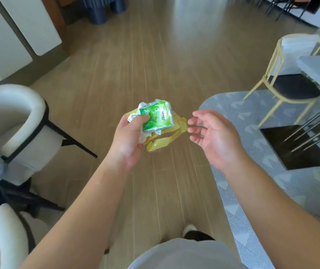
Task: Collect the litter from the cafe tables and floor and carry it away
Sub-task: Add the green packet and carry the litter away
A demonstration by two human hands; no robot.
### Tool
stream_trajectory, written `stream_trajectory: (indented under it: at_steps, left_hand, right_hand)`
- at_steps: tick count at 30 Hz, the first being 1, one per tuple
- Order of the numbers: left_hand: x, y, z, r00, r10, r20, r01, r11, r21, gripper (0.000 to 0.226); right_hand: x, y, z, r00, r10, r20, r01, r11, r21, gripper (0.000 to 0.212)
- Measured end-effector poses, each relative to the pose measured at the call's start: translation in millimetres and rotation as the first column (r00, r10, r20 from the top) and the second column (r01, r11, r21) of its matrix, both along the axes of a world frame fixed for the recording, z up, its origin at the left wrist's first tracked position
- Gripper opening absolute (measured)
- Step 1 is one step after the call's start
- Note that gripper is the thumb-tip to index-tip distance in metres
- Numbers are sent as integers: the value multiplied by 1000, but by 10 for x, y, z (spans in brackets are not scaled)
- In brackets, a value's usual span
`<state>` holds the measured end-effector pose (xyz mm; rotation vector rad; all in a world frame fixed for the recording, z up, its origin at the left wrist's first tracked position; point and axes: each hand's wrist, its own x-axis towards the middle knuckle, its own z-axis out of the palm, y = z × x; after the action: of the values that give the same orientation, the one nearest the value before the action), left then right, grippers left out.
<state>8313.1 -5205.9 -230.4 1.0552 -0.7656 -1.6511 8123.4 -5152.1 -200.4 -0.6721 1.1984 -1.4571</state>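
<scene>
**Litter bundle held over the wooden floor**

Above the wooden floor (116,78), mid-frame, the left hand (128,136) is raised with its forearm reaching forward. Its fingers (139,119) are curled round a bundle of litter: a green packet (156,115), crumpled white paper (144,135) and a yellow wrapper (165,136). The right hand (213,134) hovers just beside the bundle, palm turned toward it, its fingers spread and relaxed, holding nothing and not touching the litter.

The green packet lies tilted, its long axis running from lower left to upper right, printed face up. It is glossy and creased, with a small red mark. The yellow wrapper hangs below and to the right in loose strips. A white chair (15,121) stands at the left, and a grey patterned rug (252,187) lies at the right.
</scene>
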Motion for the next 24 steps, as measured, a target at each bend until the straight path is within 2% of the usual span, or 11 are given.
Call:
stream_trajectory:
  at_steps: [9,13,16,19,24]
  left_hand:
    - [38,-1222,-230,993,96,75,-100,994,44,37]
    - [-130,-1982,-206,986,136,100,-142,988,58,28]
    - [-371,-2587,-100,985,131,110,-138,989,61,26]
    - [-626,-3176,-19,986,128,105,-132,991,30,33]
    - [-935,-4004,15,988,106,113,-108,994,8,32]
  right_hand:
    - [-87,-1423,-324,993,105,50,-107,993,45,13]
    - [-257,-2265,-345,989,126,71,-130,990,55,12]
    - [-495,-2863,-291,988,124,89,-130,989,63,8]
    - [-734,-3424,-273,986,152,76,-158,984,81,17]
    - [-1000,-4242,-247,986,153,67,-158,985,69,9]
